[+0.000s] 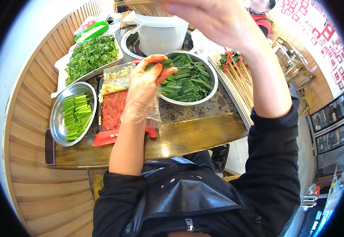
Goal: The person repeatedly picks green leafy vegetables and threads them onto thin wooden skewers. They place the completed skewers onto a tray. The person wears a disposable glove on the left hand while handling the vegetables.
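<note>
My left hand point(144, 86) wears a clear plastic glove, its fingertips smeared red. Between its thumb and fingers is a small bundle of cut garlic chives point(163, 63). Just right of it stands a metal bowl point(215, 86) of chopped chive leaves point(186, 80). Below and left of that hand lies an opened pack of red sliced meat point(113, 108). My bare right hand point(216, 19), blurred, reaches over a white plastic bucket point(163, 35) of bamboo skewers point(145, 8). Its fingertips are at the skewers, but whether they grip any is unclear.
A tray point(229, 89) at right holds assembled skewers point(238, 69). At left are a steel bowl point(93, 102) of cut green stems, a white tray point(60, 78) of cilantro and a green basket point(103, 28). A phone point(50, 148) lies on the table edge. Another person point(261, 19) is beyond.
</note>
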`<action>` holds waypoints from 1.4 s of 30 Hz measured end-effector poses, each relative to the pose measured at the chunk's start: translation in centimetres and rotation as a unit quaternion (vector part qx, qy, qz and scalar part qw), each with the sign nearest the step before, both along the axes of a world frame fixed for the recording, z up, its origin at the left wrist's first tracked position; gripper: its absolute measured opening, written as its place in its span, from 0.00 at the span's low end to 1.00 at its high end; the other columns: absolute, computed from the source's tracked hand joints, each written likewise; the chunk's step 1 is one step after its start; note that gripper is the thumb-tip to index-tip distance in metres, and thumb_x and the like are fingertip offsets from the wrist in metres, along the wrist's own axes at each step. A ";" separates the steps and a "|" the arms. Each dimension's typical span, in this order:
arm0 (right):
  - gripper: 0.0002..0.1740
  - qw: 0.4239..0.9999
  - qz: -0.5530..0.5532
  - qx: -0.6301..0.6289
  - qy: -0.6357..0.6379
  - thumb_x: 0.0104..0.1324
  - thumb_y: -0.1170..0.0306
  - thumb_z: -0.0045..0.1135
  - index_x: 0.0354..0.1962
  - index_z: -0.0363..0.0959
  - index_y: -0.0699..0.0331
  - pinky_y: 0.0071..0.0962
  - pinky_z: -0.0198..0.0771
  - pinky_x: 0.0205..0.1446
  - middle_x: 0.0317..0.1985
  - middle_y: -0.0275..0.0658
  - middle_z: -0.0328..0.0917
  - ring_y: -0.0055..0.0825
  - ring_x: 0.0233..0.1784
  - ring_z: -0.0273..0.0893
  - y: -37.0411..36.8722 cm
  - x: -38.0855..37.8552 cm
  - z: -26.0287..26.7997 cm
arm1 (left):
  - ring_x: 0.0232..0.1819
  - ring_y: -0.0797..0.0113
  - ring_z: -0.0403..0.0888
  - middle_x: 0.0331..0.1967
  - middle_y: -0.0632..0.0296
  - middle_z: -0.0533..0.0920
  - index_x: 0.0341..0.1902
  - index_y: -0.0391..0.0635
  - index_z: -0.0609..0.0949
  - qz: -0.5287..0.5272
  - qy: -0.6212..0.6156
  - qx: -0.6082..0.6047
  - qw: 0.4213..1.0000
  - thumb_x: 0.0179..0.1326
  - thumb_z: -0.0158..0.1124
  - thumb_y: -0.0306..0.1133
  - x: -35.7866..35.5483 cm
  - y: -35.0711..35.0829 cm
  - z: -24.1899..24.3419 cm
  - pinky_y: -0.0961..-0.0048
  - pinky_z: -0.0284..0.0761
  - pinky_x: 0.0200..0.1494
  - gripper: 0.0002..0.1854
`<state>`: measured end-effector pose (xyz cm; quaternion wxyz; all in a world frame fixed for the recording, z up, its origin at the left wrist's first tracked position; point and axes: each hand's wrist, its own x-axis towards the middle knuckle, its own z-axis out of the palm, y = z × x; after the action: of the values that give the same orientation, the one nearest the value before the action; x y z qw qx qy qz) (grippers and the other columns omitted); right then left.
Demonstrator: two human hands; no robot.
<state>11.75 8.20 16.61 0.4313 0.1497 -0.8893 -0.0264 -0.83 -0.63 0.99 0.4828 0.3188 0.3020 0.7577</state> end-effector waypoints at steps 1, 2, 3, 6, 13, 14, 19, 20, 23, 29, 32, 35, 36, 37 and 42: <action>0.13 0.998 -0.051 -0.015 -0.037 0.65 0.66 0.54 0.46 0.76 0.59 0.25 0.73 0.43 0.36 0.38 0.80 0.28 0.38 0.78 -0.2 0.7 -0.7 | 0.39 0.60 0.82 0.43 0.53 0.76 0.45 0.31 0.73 -0.005 -0.002 0.013 1.000 0.64 0.51 0.20 0.0 -0.1 0.0 0.74 0.80 0.47 0.08; 0.12 0.992 -0.101 -0.029 -0.075 0.65 0.69 0.54 0.46 0.76 0.60 0.25 0.72 0.43 0.36 0.38 0.80 0.27 0.39 0.78 -0.3 1.8 -1.5 | 0.39 0.60 0.82 0.43 0.53 0.76 0.45 0.31 0.73 -0.008 -0.007 0.019 1.000 0.64 0.51 0.20 0.0 -0.1 -0.1 0.73 0.80 0.48 0.08; 0.12 0.980 -0.159 -0.042 -0.114 0.65 0.72 0.53 0.46 0.75 0.62 0.24 0.72 0.44 0.35 0.37 0.79 0.27 0.40 0.77 -0.3 2.7 -2.3 | 0.39 0.60 0.82 0.43 0.53 0.76 0.45 0.32 0.73 -0.016 -0.013 0.041 0.999 0.63 0.51 0.20 0.0 -0.2 -0.1 0.73 0.80 0.48 0.08; 0.12 0.948 -0.261 0.012 -0.182 0.62 0.65 0.55 0.44 0.78 0.50 0.31 0.73 0.34 0.35 0.37 0.80 0.36 0.33 0.79 0.6 4.0 -4.4 | 0.40 0.60 0.82 0.42 0.55 0.76 0.44 0.33 0.74 -0.050 -0.018 0.040 0.998 0.63 0.50 0.20 0.3 -0.4 -0.2 0.76 0.79 0.46 0.07; 0.13 0.939 -0.242 -0.022 -0.242 0.63 0.65 0.55 0.45 0.78 0.46 0.32 0.72 0.31 0.26 0.36 0.76 0.37 0.28 0.77 0.6 5.8 -6.4 | 0.40 0.62 0.83 0.42 0.56 0.77 0.45 0.33 0.75 -0.088 0.040 0.020 0.995 0.64 0.52 0.22 0.0 -0.2 -0.3 0.78 0.79 0.45 0.08; 0.13 0.941 -0.234 -0.030 -0.243 0.62 0.67 0.56 0.45 0.78 0.47 0.32 0.71 0.31 0.26 0.36 0.75 0.36 0.28 0.76 0.5 5.8 -6.7 | 0.41 0.62 0.82 0.42 0.55 0.77 0.46 0.32 0.75 -0.090 0.044 0.016 0.995 0.64 0.52 0.22 0.0 -0.2 -0.3 0.78 0.79 0.46 0.09; 0.14 0.941 -0.225 -0.046 -0.248 0.62 0.69 0.57 0.46 0.78 0.51 0.32 0.70 0.31 0.25 0.37 0.73 0.34 0.28 0.75 0.5 6.3 -7.4 | 0.46 0.60 0.81 0.47 0.50 0.78 0.53 0.32 0.72 -0.103 0.061 0.020 0.993 0.64 0.56 0.24 0.1 -0.1 -0.7 0.74 0.77 0.53 0.15; 0.14 0.938 -0.231 -0.045 -0.255 0.62 0.69 0.57 0.46 0.78 0.51 0.32 0.70 0.31 0.25 0.37 0.73 0.34 0.28 0.75 0.6 6.4 -7.5 | 0.47 0.60 0.80 0.47 0.50 0.77 0.54 0.32 0.72 -0.096 0.061 0.017 0.993 0.63 0.56 0.24 0.3 0.0 -0.8 0.73 0.76 0.54 0.16; 0.13 0.937 -0.231 -0.047 -0.257 0.62 0.69 0.57 0.45 0.78 0.51 0.32 0.70 0.30 0.25 0.37 0.73 0.34 0.28 0.75 0.7 6.6 -7.8 | 0.49 0.60 0.79 0.49 0.50 0.76 0.54 0.31 0.72 -0.090 0.059 0.025 0.994 0.63 0.55 0.22 0.4 0.0 -0.7 0.73 0.75 0.56 0.17; 0.12 0.946 -0.232 -0.057 -0.217 0.61 0.69 0.57 0.44 0.79 0.50 0.32 0.70 0.29 0.24 0.35 0.73 0.35 0.26 0.75 0.4 6.6 -8.9 | 0.52 0.62 0.76 0.50 0.51 0.75 0.54 0.29 0.72 -0.080 0.080 0.027 0.993 0.62 0.52 0.19 0.3 -0.2 -0.3 0.72 0.73 0.59 0.16; 0.13 0.948 -0.229 -0.054 -0.214 0.61 0.69 0.57 0.44 0.79 0.51 0.32 0.70 0.29 0.24 0.36 0.73 0.35 0.26 0.75 0.5 6.6 -8.8 | 0.52 0.61 0.76 0.49 0.52 0.75 0.54 0.29 0.72 -0.082 0.067 0.029 0.994 0.62 0.50 0.18 0.3 -0.3 -0.1 0.71 0.72 0.60 0.16; 0.13 0.945 -0.217 -0.083 -0.231 0.61 0.70 0.57 0.45 0.78 0.53 0.31 0.71 0.31 0.26 0.38 0.75 0.35 0.28 0.76 0.6 6.9 -8.1 | 0.52 0.60 0.76 0.47 0.53 0.75 0.53 0.30 0.72 -0.084 0.024 0.040 0.995 0.61 0.50 0.17 0.2 -0.2 -0.1 0.70 0.73 0.60 0.16; 0.15 0.943 -0.197 -0.124 -0.236 0.62 0.71 0.56 0.47 0.77 0.55 0.29 0.72 0.36 0.30 0.40 0.77 0.35 0.33 0.77 0.6 7.1 -7.8 | 0.52 0.59 0.76 0.47 0.53 0.75 0.53 0.30 0.72 -0.084 0.021 0.040 0.995 0.61 0.50 0.17 0.1 -0.2 -0.1 0.69 0.73 0.60 0.16; 0.14 0.944 -0.199 -0.142 -0.223 0.63 0.69 0.55 0.47 0.77 0.55 0.30 0.72 0.38 0.31 0.40 0.77 0.36 0.34 0.78 0.6 6.9 -7.8 | 0.52 0.59 0.76 0.46 0.53 0.75 0.53 0.30 0.72 -0.084 0.014 0.041 0.996 0.61 0.50 0.16 0.1 -0.2 -0.1 0.69 0.73 0.60 0.16; 0.14 0.940 -0.227 -0.136 -0.214 0.64 0.70 0.54 0.48 0.76 0.56 0.30 0.72 0.41 0.33 0.41 0.78 0.37 0.38 0.78 0.4 6.1 -8.3 | 0.51 0.58 0.77 0.45 0.53 0.76 0.50 0.30 0.73 -0.087 0.016 0.067 0.994 0.60 0.49 0.16 0.1 0.2 -0.6 0.66 0.74 0.60 0.14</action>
<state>17.81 8.63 8.27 0.2292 -0.1137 -0.9662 0.0304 -0.71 -0.46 0.38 0.5195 0.3874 0.2289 0.7264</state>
